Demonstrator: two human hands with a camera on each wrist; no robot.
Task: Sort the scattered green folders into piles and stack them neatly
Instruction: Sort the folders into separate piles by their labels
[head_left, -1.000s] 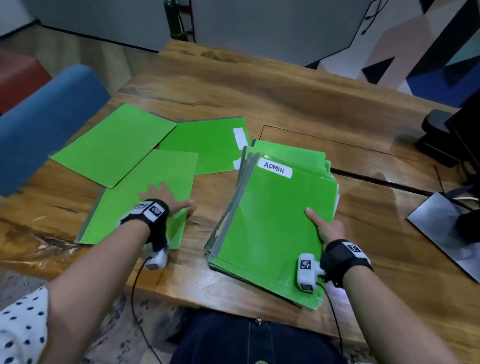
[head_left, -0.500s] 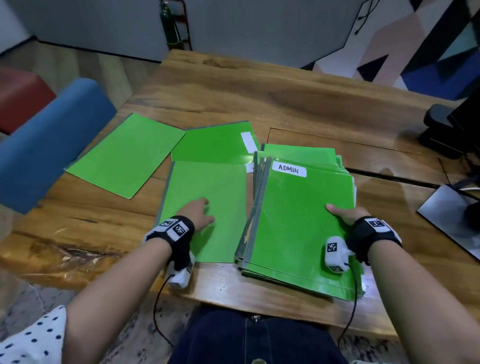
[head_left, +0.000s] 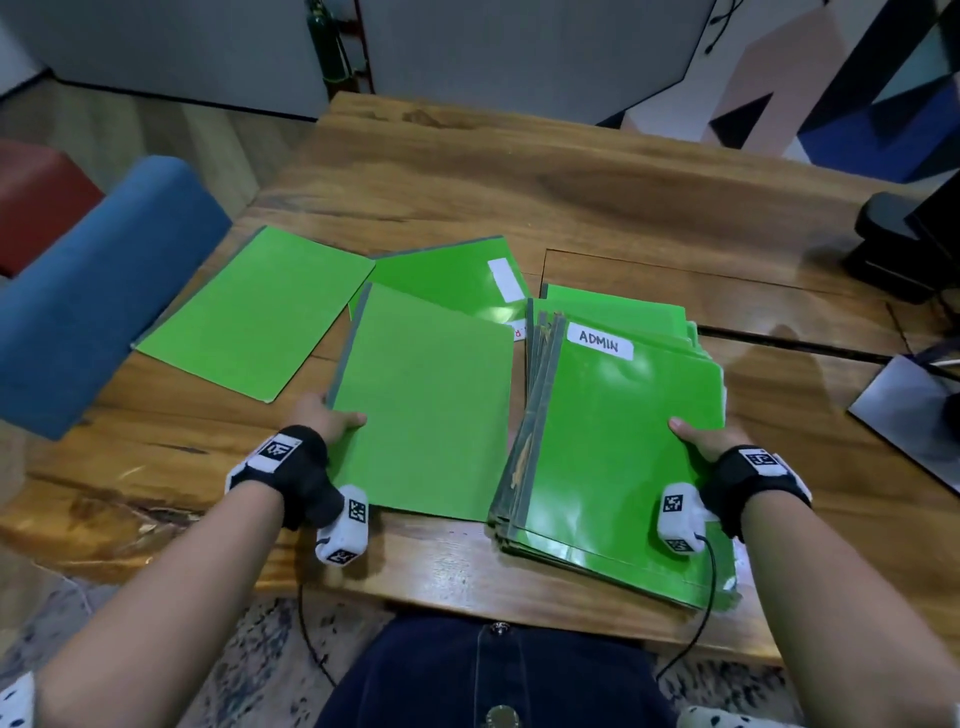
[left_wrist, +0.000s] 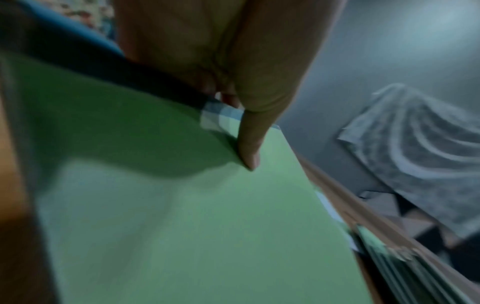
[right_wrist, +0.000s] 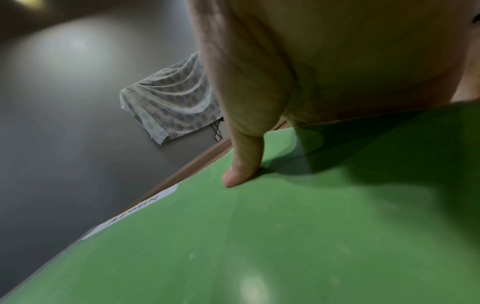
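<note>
A thick stack of green folders (head_left: 618, 447), its top one labelled ADMIN, lies at the table's near right. My right hand (head_left: 698, 436) grips the stack's right edge, thumb (right_wrist: 241, 164) on top and fingers hidden beneath. Left of the stack, a single plain green folder (head_left: 426, 400) is raised and tilted; my left hand (head_left: 327, 415) pinches its left spine edge, thumb (left_wrist: 249, 142) on the cover. Two more green folders lie flat behind: one (head_left: 254, 312) at far left, one with a white label (head_left: 447, 275) partly under the raised folder.
The wooden table (head_left: 571, 171) has bare room at the back. A blue chair (head_left: 83, 291) stands at the left edge. A black monitor base (head_left: 893, 244) and a grey plate (head_left: 914, 415) sit on the right side.
My left hand slid the single folder rightward toward the stack, then took hold of its left edge and raised it. My right hand kept its hold as the stack straightened.
</note>
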